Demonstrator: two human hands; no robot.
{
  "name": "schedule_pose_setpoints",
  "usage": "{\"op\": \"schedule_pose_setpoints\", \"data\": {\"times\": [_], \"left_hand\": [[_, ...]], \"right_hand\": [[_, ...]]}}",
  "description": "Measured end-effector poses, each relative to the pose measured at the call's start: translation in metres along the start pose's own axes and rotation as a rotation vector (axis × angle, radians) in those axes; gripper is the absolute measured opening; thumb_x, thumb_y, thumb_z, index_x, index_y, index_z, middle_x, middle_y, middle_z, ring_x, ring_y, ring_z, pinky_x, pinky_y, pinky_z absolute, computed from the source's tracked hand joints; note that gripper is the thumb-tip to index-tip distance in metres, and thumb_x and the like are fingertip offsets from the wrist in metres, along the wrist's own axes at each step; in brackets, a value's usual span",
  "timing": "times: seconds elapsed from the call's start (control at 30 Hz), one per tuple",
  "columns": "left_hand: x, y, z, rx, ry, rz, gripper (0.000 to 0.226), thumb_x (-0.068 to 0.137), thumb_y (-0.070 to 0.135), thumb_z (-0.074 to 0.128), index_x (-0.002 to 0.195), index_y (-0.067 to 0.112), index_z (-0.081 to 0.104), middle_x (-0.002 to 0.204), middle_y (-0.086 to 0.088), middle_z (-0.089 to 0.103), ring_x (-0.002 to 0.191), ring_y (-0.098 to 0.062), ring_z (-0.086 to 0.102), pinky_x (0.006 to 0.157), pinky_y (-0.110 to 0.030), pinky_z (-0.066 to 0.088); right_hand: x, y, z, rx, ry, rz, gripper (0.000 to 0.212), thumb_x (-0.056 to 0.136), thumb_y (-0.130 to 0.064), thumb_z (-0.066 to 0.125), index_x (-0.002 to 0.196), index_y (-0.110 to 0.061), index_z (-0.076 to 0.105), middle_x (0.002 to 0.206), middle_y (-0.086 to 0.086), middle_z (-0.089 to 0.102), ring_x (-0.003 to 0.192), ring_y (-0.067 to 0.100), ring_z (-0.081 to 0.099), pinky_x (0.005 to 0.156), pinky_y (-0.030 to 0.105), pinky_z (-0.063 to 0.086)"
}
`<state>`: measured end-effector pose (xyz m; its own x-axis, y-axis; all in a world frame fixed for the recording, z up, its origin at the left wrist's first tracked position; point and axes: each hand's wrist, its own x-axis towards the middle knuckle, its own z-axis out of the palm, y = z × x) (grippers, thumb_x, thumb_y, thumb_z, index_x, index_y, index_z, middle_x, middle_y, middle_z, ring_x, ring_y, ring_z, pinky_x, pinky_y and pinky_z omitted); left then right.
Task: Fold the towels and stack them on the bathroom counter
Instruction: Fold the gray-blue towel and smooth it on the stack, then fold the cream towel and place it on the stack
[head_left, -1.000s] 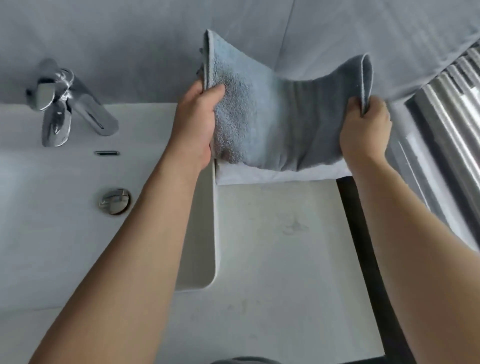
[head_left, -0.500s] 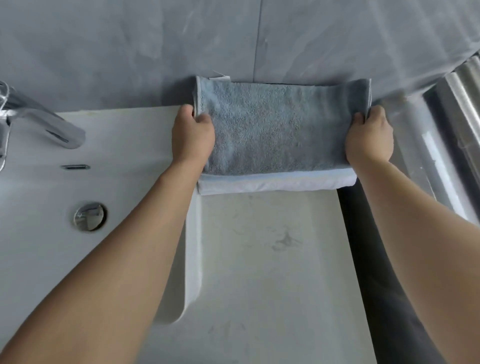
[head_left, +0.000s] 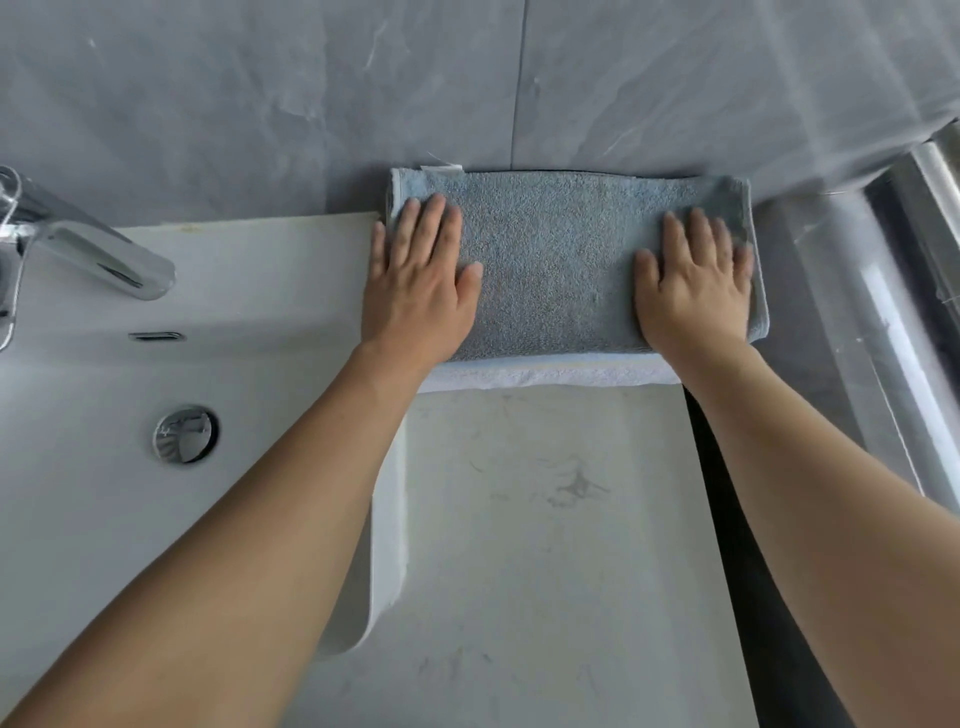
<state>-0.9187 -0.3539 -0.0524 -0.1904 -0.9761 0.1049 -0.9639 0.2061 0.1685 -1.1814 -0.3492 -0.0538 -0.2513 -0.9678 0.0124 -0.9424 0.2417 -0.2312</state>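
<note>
Fingers (head_left: 426, 223) on your left hand (head_left: 421, 291) are straight and flat, slightly spread, pressing down on the left end of the grey-blue towel (head_left: 561, 265); nothing gripped, thumb out to the side on the fabric. Your pinky side hangs just off the towel's left edge, over the sink rim. Right hand (head_left: 693, 291) same deal: fingers straight, palm down, flat on the right end of the towel, thumb pointing inward. Both hands well apart w/ bare terry between them.

Grey-blue towel is folded into a rectangle, lying flat at the back of the counter (head_left: 545, 519), far edge up against the grey wall (head_left: 467, 93). It sits on top of a folded white towel (head_left: 550, 375), which shows only as a strip along the near edge. Small white tag (head_left: 441, 167) sticks out at the top towel's back-left corner.

White sink (head_left: 104, 493) is just left of the stack, w/ chrome faucet (head_left: 88, 244) at far left, drain plug (head_left: 184, 435) in the basin and overflow slot (head_left: 156, 336) above it. Counter surface is pale w/ faint grey marks. Dark gap runs along the counter's right edge; shiny ribbed surface at far right, can't tell what it is.
</note>
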Motion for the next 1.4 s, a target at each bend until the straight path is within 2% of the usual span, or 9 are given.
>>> {"op": "schedule_pose_setpoints", "data": {"times": [0.1,0.27,0.5,0.7,0.9,1.07,1.23,1.4], "left_hand": [[-0.010,-0.008,-0.006,-0.048,0.015,-0.072,0.063,0.105,0.039,0.036,0.158,0.007,0.023,0.167,-0.009,0.014,0.155,-0.027,0.006,0.124,-0.047,0.001],[-0.060,-0.020,-0.021,-0.180,0.055,-0.143,0.059,0.104,0.029,0.042,0.154,0.002,0.029,0.164,-0.016,0.023,0.153,-0.035,0.014,0.124,-0.048,0.007],[-0.147,-0.070,-0.046,-0.290,0.060,-0.172,0.051,0.104,0.022,0.047,0.148,-0.002,0.039,0.160,-0.018,0.032,0.151,-0.035,0.022,0.124,-0.045,0.012],[-0.202,-0.151,-0.078,-0.347,0.142,-0.194,0.043,0.100,0.012,0.053,0.137,-0.008,0.050,0.144,-0.023,0.051,0.136,-0.038,0.044,0.118,-0.048,0.028],[-0.252,-0.254,-0.087,-0.402,0.089,-0.190,0.043,0.103,0.017,0.049,0.142,-0.002,0.047,0.149,-0.016,0.046,0.141,-0.030,0.040,0.118,-0.037,0.030],[-0.286,-0.315,-0.094,-0.410,0.071,-0.253,0.045,0.104,0.022,0.048,0.144,0.002,0.046,0.152,-0.013,0.045,0.142,-0.027,0.039,0.116,-0.035,0.031],[-0.308,-0.375,-0.110,-0.398,0.158,-0.426,0.043,0.103,0.024,0.048,0.143,0.005,0.048,0.148,-0.009,0.049,0.138,-0.026,0.042,0.110,-0.035,0.035],[-0.332,-0.462,-0.130,-0.369,0.197,-0.572,0.044,0.103,0.022,0.048,0.143,0.002,0.048,0.147,-0.014,0.050,0.138,-0.029,0.042,0.112,-0.036,0.034]], "right_hand": [[-0.011,-0.001,-0.007,0.016,0.010,0.073,0.061,0.100,-0.041,0.029,0.154,-0.012,0.022,0.163,0.011,0.011,0.150,0.027,0.004,0.121,0.048,-0.003],[-0.075,-0.053,-0.005,0.123,0.050,-0.157,0.056,0.101,-0.035,0.034,0.151,-0.009,0.029,0.161,0.013,0.019,0.149,0.029,0.011,0.122,0.044,0.001],[-0.168,-0.148,0.008,0.233,0.024,-0.355,0.048,0.095,-0.020,0.051,0.140,-0.004,0.046,0.152,0.014,0.037,0.144,0.029,0.029,0.121,0.043,0.011],[-0.231,-0.241,0.016,0.301,0.015,-0.411,0.048,0.091,-0.013,0.055,0.137,0.000,0.048,0.144,0.018,0.046,0.137,0.033,0.039,0.117,0.043,0.023],[-0.297,-0.339,0.041,0.356,-0.039,-0.402,0.044,0.093,-0.013,0.054,0.136,-0.003,0.050,0.142,0.014,0.048,0.134,0.029,0.041,0.117,0.042,0.023],[-0.334,-0.399,0.059,0.407,-0.106,-0.425,0.043,0.092,-0.009,0.056,0.134,-0.001,0.052,0.141,0.014,0.049,0.132,0.030,0.042,0.114,0.038,0.028],[-0.336,-0.465,0.076,0.466,-0.172,-0.530,0.041,0.093,-0.010,0.054,0.132,-0.001,0.053,0.138,0.014,0.052,0.131,0.030,0.044,0.112,0.042,0.032],[-0.344,-0.556,0.097,0.531,-0.227,-0.584,0.040,0.093,-0.009,0.053,0.133,-0.001,0.053,0.138,0.013,0.053,0.130,0.029,0.046,0.112,0.037,0.032]]}}
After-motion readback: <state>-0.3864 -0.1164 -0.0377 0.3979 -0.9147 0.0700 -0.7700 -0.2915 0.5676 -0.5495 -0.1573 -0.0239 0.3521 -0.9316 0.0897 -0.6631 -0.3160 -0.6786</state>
